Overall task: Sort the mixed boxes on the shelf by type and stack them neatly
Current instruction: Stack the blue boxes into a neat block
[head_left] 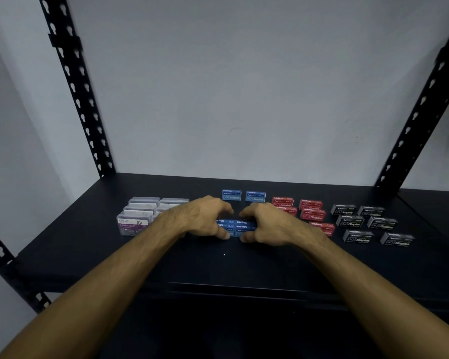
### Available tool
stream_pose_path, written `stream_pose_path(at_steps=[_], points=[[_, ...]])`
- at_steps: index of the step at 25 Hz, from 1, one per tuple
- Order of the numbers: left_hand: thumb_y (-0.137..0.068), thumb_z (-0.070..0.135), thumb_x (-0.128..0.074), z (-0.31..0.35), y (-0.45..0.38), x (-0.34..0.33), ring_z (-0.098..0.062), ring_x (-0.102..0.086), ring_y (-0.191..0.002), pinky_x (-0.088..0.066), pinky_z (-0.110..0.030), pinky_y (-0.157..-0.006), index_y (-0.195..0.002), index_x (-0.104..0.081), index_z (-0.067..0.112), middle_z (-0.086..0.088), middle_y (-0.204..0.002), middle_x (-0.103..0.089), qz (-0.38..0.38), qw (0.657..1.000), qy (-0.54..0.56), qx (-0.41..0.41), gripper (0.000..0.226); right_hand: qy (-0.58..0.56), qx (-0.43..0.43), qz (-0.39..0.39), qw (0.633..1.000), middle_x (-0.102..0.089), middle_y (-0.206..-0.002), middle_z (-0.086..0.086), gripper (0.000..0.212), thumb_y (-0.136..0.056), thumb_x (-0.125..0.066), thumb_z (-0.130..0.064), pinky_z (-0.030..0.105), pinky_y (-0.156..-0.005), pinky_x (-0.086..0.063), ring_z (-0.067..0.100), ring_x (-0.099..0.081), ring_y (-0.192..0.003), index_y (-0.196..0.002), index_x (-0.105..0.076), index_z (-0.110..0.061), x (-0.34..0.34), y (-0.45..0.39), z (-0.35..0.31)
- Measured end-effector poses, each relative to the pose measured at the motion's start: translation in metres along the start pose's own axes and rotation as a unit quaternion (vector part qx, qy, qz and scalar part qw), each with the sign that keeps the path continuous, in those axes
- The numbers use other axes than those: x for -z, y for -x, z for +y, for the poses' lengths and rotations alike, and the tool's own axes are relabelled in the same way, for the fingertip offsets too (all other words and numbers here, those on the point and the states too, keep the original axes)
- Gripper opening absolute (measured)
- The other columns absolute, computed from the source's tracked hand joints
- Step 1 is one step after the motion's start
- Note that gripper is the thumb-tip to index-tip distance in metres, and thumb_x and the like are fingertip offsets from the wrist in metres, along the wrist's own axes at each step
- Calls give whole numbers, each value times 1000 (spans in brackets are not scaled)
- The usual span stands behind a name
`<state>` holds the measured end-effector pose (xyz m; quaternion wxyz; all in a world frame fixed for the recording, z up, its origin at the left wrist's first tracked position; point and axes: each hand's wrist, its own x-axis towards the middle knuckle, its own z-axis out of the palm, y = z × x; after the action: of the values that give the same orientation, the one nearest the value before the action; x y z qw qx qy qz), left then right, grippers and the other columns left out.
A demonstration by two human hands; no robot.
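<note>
Frame centre: left hand (208, 216) and right hand (267, 224), fingers curled, grip cluster of blue staple boxes (236, 227) on black shelf (218, 268). Clear paper-clip boxes (140, 216) left; red boxes (310, 211), black boxes (368, 221) right.

A plain pale grey wall (244, 86) stands behind a flat black metal shelf board (218, 265). Two black metal posts with rows of holes lean up at its back corners, the left post (73, 81) and the right post (423, 104). The light is dim.

Bare shelf (218, 265) front — boxes behind
</note>
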<state>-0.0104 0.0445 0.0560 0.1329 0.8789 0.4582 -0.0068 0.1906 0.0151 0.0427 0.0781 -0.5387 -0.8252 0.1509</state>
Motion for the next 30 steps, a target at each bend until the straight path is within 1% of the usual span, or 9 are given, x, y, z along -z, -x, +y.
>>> stream_pose_path(at_steps=[2, 3, 5, 7, 11, 14, 17, 23, 30], points=[[-79, 61, -67, -4, -2, 14, -14, -59, -109, -48, -29, -88, -137, -51, 26, 5, -125, -60, 48, 999, 16, -5, 71, -19, -12, 28, 999, -60, -128, -1, 63, -84, -68, -51, 24, -83, -45, 12, -59, -105, -135, -55, -17, 8, 0, 5], [-80, 64, -64, -7, -5, 22, -13, -59, -106, -49, -30, -87, -135, -53, 26, 6, -121, -61, 74, 997, 34, -2, 68, -23, -13, 53, 998, -60, -128, 0, 59, -86, -65, -52, 25, -82, -44, 12, -58, -104, -133, -56, -17, 13, -2, 8], [-86, 56, -62, -13, -21, 33, -14, -60, -102, -49, -30, -85, -129, -58, 25, 4, -114, -64, 115, 992, 49, 9, 53, -12, -20, 104, 994, -60, -126, 3, 46, -91, -62, -45, 29, -85, -47, 14, -58, -103, -128, -60, -18, 24, -11, 17], [-90, 43, -64, -18, -41, 36, -14, -59, -101, -46, -28, -83, -128, -59, 23, 0, -115, -64, 128, 991, 41, 19, 43, 23, -37, 121, 992, -56, -130, 4, 43, -94, -61, -35, 34, -93, -47, 19, -56, -111, -133, -57, -17, 31, -24, 26], [-88, 30, -71, -27, -73, 26, -16, -56, -106, -46, -29, -89, -132, -56, 21, -2, -123, -61, 90, 995, 39, 28, 47, 72, -63, 104, 990, -52, -133, 6, 46, -93, -61, -24, 39, -98, -46, 24, -52, -119, -137, -53, -16, 32, -50, 41], [-87, 26, -72, -34, -89, 19, -16, -57, -105, -46, -29, -87, -129, -59, 20, -2, -124, -61, 71, 997, 26, 20, 44, 87, -58, 75, 992, -59, -123, 5, 37, -92, -62, -21, 40, -93, -50, 25, -58, -112, -128, -61, -15, 28, -65, 48], [-89, 22, -70, -38, -96, 13, -14, -59, -100, -45, -26, -83, -120, -65, 19, -1, -119, -65, 71, 997, 37, 8, 31, 88, -57, 53, 993, -68, -105, 5, 19, -92, -60, -18, 41, -84, -54, 23, -64, -95, -109, -68, -14, 24, -71, 53], [-89, 23, -70, -37, -97, 9, -14, -62, -94, -45, -25, -77, -107, -70, 21, 5, -104, -67, 72, 996, 55, -4, 18, 45, -40, 43, 997, -70, -105, 1, 21, -93, -61, -17, 35, -83, -54, 18, -63, -92, -112, -70, -19, 21, -74, 50], [-91, 24, -68, -33, -79, 10, -8, -61, -88, -41, -17, -67, -104, -70, 22, 10, -95, -65, 48, 996, 74, -7, 14, 19, -27, 15, 999, -71, -101, 0, 21, -95, -55, -19, 38, -83, -55, 16, -65, -90, -110, -71, -17, 21, -61, 34]])
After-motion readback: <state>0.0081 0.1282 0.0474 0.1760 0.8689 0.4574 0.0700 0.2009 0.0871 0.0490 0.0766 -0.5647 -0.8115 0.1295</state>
